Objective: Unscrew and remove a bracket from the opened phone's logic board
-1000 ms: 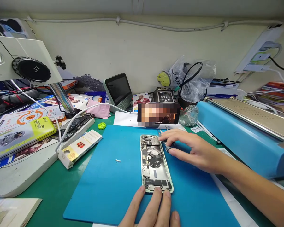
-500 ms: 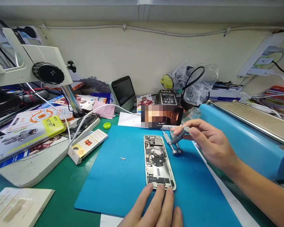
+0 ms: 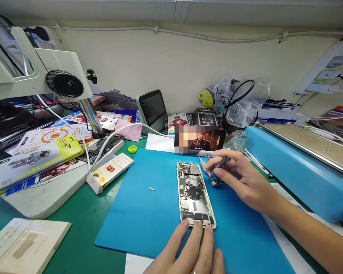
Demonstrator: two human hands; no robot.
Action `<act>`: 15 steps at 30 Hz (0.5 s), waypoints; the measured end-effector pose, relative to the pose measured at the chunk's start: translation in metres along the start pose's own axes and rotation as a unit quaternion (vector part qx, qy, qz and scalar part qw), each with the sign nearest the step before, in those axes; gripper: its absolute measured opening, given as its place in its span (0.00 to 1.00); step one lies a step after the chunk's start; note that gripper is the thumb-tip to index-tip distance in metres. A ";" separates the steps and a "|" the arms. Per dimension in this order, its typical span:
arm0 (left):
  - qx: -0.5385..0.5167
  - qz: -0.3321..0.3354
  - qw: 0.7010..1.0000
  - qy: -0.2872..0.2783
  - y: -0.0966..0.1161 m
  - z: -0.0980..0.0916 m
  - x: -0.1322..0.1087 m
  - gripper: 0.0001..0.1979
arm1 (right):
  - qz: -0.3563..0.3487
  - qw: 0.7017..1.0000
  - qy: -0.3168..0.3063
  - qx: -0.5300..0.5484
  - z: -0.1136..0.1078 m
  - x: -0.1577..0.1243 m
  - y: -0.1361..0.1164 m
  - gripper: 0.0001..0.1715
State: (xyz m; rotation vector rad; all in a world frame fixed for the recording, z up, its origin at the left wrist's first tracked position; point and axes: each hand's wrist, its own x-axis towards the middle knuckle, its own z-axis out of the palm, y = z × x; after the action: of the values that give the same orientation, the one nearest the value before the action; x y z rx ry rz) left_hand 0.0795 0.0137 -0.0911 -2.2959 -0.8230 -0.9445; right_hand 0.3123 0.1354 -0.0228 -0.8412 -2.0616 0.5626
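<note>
An opened phone body (image 3: 201, 207) lies on a blue mat (image 3: 131, 213), its inner parts exposed and its lower end toward me. My left hand (image 3: 193, 247) rests on that lower end, fingers stretched out over the edge. Above and right of the phone, my right hand (image 3: 246, 182) pinches a grey screwdriver (image 3: 221, 164) between thumb and fingers; its tip is hard to make out. Just under it, other grey screwdrivers (image 3: 214, 182) lie on the mat, partly covered by the hand. Left of the phone sits a tiny pale piece (image 3: 152, 188).
Behind the mat, a phone playing video (image 3: 208, 140) leans beside a glass jar (image 3: 237, 140). A blue machine (image 3: 288, 179) borders the right side. On the left are a microscope stand (image 3: 90, 118), a small white box (image 3: 111, 173) and a yellow-grey battery box (image 3: 37, 163).
My right hand has moved a little left and lower with the screwdriver, closer to the screwdrivers lying on the mat. My left hand stays on the phone body. The view has shifted slightly.
</note>
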 end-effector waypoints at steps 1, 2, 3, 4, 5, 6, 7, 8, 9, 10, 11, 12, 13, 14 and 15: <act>0.001 0.005 1.000 0.005 -0.001 -0.001 0.001 0.14 | -0.013 1.000 -0.002 -0.007 0.001 -0.001 -0.003 0.16; 0.003 0.009 1.000 0.006 -0.002 -0.002 0.001 0.14 | -0.026 1.000 -0.002 -0.016 0.002 -0.002 -0.008 0.15; 0.006 0.013 1.000 0.004 -0.003 -0.003 0.001 0.14 | -0.040 0.999 -0.004 -0.026 0.003 -0.002 -0.015 0.14; 0.011 0.019 1.000 0.000 -0.004 -0.004 0.001 0.13 | -0.058 0.998 -0.010 -0.036 0.005 -0.001 -0.023 0.14; 0.016 0.026 1.000 -0.003 -0.005 -0.005 0.000 0.11 | -0.068 0.996 -0.034 -0.055 0.008 0.001 -0.033 0.14; 0.022 0.034 0.999 -0.009 -0.006 -0.006 -0.001 0.10 | -0.092 0.992 -0.064 -0.066 0.013 0.004 -0.043 0.13; 0.028 0.040 0.999 -0.015 -0.007 -0.006 -0.002 0.10 | -0.104 0.985 -0.106 -0.094 0.019 0.009 -0.053 0.11; 0.032 0.047 0.998 -0.019 -0.007 -0.006 -0.003 0.10 | -0.092 0.965 -0.159 -0.186 0.027 0.015 -0.062 0.07; 0.036 0.052 0.998 -0.021 -0.008 -0.006 -0.003 0.11 | -0.098 0.939 -0.213 -0.253 0.036 0.022 -0.070 0.05; 0.038 0.056 0.998 -0.021 -0.008 -0.005 -0.004 0.12 | -0.089 0.911 -0.260 -0.306 0.046 0.030 -0.076 0.05; 0.040 0.054 0.998 -0.019 -0.007 -0.004 -0.004 0.12 | -0.066 0.885 -0.299 -0.352 0.056 0.038 -0.080 0.07; 0.041 0.053 0.998 -0.014 -0.006 -0.003 -0.004 0.13 | -0.056 0.876 -0.312 -0.364 0.065 0.046 -0.083 0.06; 0.042 0.050 0.998 -0.006 -0.005 -0.003 -0.003 0.13 | -0.055 0.872 -0.321 -0.367 0.074 0.054 -0.084 0.06; 0.043 0.046 0.998 -0.001 -0.004 -0.002 -0.003 0.13 | -0.052 0.867 -0.328 -0.372 0.081 0.061 -0.084 0.07; 0.044 0.039 0.998 0.005 -0.003 -0.002 -0.002 0.13 | -0.052 0.864 -0.332 -0.374 0.087 0.066 -0.083 0.08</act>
State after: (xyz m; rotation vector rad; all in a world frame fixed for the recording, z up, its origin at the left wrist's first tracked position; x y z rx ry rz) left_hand 0.0750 0.0140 -0.0909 -2.2296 -0.7498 -0.8679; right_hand 0.1819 0.1196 0.0156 -1.0438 -3.0283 -0.0752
